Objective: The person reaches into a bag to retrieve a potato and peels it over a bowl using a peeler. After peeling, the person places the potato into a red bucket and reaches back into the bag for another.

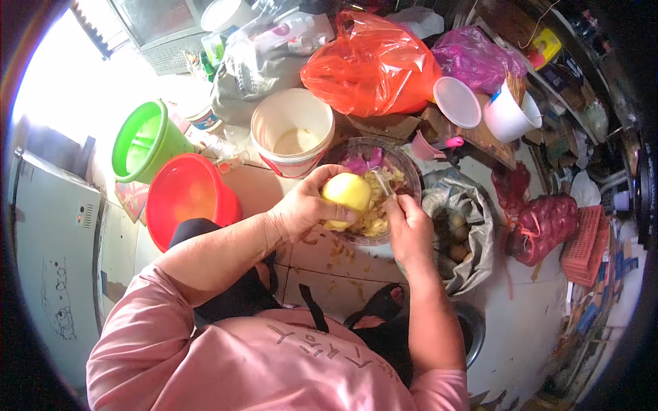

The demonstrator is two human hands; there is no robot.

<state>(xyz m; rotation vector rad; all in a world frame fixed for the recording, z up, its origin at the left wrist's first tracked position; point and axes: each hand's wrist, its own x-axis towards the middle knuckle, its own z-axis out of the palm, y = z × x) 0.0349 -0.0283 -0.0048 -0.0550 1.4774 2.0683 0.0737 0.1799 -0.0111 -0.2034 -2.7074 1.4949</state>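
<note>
My left hand [306, 205] is closed around a peeled yellow potato [346, 191], its thumb lying across the near side. In my right hand [411, 233] is a peeler [381, 181], its head pointing up and away from me, just right of the potato. Beneath both hands stands a clear round basin [413, 171] with pale yellow peelings [373, 222] and a purple piece inside. Right of the basin, an open grey sack [480, 236] holds several unpeeled potatoes [457, 252].
A white bucket [266, 130], a red basin [179, 205] and a green bucket [161, 140] stand left. Behind the basin lie a red plastic bag [373, 65] and a purple bag [473, 55]. A red mesh sack [548, 226] sits right. Scraps dot the tiled floor [308, 274].
</note>
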